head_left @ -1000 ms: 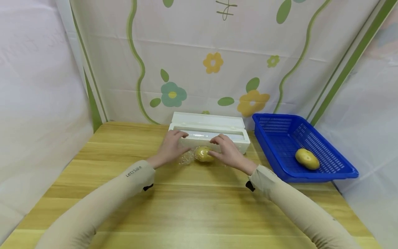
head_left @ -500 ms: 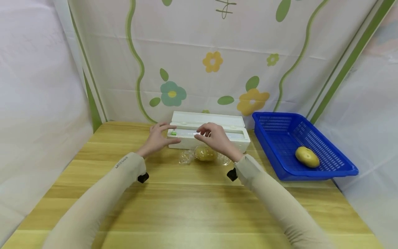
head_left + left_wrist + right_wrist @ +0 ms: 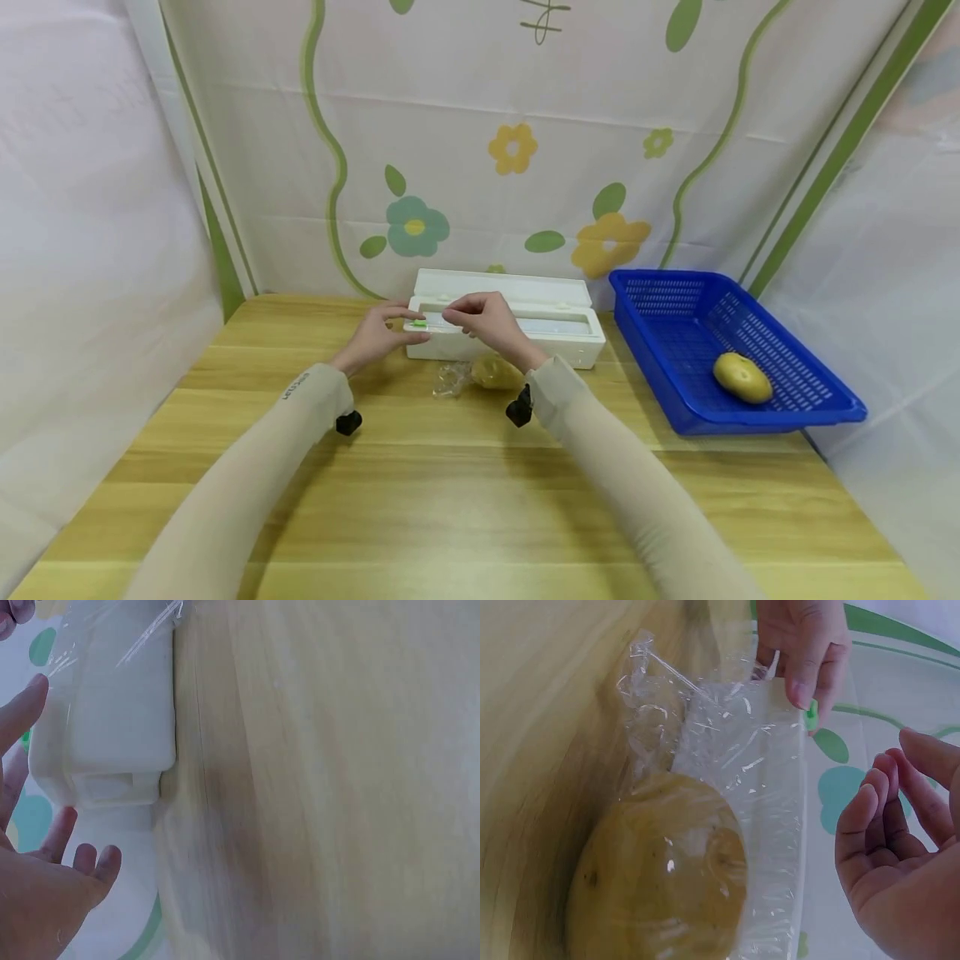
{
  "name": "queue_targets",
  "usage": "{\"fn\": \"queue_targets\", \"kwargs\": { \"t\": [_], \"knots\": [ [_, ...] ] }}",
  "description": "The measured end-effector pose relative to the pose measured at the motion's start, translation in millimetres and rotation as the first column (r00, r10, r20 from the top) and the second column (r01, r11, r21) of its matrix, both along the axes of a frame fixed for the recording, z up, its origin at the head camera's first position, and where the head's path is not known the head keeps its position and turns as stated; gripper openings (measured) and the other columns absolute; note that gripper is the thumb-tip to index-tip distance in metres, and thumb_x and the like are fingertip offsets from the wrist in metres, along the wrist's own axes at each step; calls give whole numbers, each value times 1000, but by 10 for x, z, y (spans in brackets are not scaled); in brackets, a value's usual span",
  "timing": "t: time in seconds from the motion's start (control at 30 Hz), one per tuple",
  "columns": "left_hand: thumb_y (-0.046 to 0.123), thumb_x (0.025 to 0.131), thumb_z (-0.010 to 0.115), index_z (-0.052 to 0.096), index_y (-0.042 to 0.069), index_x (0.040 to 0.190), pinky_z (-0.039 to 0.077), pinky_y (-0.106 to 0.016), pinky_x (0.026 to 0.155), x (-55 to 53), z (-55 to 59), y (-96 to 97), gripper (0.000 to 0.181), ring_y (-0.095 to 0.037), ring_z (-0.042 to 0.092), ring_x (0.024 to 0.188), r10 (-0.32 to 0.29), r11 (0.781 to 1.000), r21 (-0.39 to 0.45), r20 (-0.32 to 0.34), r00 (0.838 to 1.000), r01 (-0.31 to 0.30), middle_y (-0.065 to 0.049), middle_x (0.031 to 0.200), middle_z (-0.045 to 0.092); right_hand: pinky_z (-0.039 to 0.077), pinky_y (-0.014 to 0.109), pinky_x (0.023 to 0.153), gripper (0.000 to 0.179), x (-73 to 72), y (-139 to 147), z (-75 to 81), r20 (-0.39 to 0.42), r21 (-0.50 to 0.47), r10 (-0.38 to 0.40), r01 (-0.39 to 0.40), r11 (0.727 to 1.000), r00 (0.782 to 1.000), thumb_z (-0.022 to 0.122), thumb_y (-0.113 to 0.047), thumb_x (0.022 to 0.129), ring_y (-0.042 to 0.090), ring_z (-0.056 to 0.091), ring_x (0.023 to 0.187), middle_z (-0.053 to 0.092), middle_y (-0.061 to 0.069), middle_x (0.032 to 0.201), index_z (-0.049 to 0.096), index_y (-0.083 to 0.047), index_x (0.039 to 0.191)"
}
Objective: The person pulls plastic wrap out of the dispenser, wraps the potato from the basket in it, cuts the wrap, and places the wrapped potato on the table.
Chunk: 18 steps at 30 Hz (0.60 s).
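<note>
A white cling film dispenser box (image 3: 517, 346) stands at the table's back with its lid raised. My left hand (image 3: 372, 340) is at its left end, thumb on the front edge and fingers round the end, beside a small green slider (image 3: 418, 323). My right hand (image 3: 489, 323) is over the box's left half, fingers bent and thumb near the index fingertip; nothing shows between them in the right wrist view. Below that hand a potato (image 3: 660, 877) lies under clear cling film (image 3: 649, 712), which stretches to the box. The right wrist partly covers the potato in the head view.
A blue plastic basket (image 3: 693, 417) stands at the right with a second potato (image 3: 742, 377) in it. Behind the wooden table (image 3: 450, 508) hangs a flower-printed cloth (image 3: 510, 83), with more cloth on both sides.
Both hands have left the wrapped potato. The left moved left to the box's end; the right rose and went left over the box towards the green slider.
</note>
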<state>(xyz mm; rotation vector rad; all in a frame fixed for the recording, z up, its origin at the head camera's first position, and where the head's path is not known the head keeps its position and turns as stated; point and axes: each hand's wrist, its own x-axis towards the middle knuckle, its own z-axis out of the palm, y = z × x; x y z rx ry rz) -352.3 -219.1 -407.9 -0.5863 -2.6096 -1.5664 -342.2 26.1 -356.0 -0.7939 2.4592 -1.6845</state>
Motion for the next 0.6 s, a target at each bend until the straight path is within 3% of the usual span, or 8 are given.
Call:
{"fn": "queue_targets", "kwargs": {
  "t": [0.17, 0.27, 0.43, 0.6],
  "knots": [
    [35, 83, 81, 70, 10, 122, 32, -58, 105, -57, -31, -11, 48, -31, 26, 140, -31, 999, 22, 9, 999, 31, -13, 153, 35, 53, 52, 73, 23, -56, -144, -35, -9, 74, -4, 5, 997, 1000, 68, -22, 96, 42, 60, 81, 69, 10, 94, 75, -3, 107],
    [34, 83, 81, 70, 10, 119, 36, -56, 103, -75, -39, 7, 45, -31, 27, 139, -32, 999, 26, 25, 999, 31, -13, 152, 35, 52, 44, 66, 21, -90, -209, -57, -48, 116, -5, 11, 993, 999, 68, -21, 96, 35, 58, 72, 69, 15, 91, 75, -5, 106],
    [28, 83, 82, 72, 11, 112, 41, -50, 101, -88, -33, 24, 35, -30, 28, 139, -26, 999, 24, 33, 999, 26, -13, 151, 35, 37, 28, 55, 19, -168, -283, -126, -111, 163, 0, 18, 986, 994, 68, -21, 95, 17, 45, 59, 67, 20, 86, 77, -7, 105],
    [28, 83, 82, 73, 11, 109, 42, -50, 100, -100, -28, 12, 32, -33, 25, 141, -31, 999, 14, 34, 999, 30, -16, 152, 33, 35, 26, 52, 16, -218, -331, -167, -158, 187, -5, 35, 982, 987, 70, -19, 94, 14, 43, 56, 69, 10, 84, 78, -7, 102]
  ]
}}
